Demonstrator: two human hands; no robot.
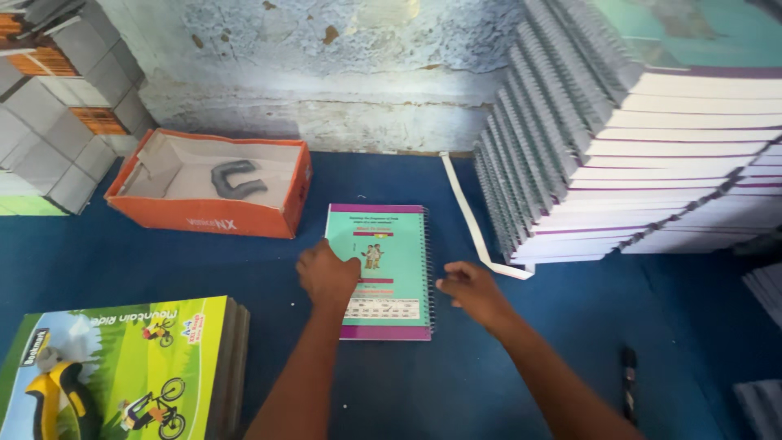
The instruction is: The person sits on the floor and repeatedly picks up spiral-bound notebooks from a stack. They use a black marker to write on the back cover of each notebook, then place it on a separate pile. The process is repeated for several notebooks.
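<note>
Both hands at a spiral notebook on the blue table

The big notebook stack [652, 138] rises right of the teal spiral notebook [391, 244], whose long axis runs away from the person. The left hand [327, 275] rests on its left edge, fingers seemingly curled together; the right hand [472, 292], fingers loosely apart, sits just beside its coil.

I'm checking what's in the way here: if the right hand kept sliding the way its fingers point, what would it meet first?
The right hand points left, toward the spiral-bound edge of the teal notebook, which lies just ahead of its fingertips. It would likely meet that wire binding first; the gap looks small, though depth is hard to judge.
</note>
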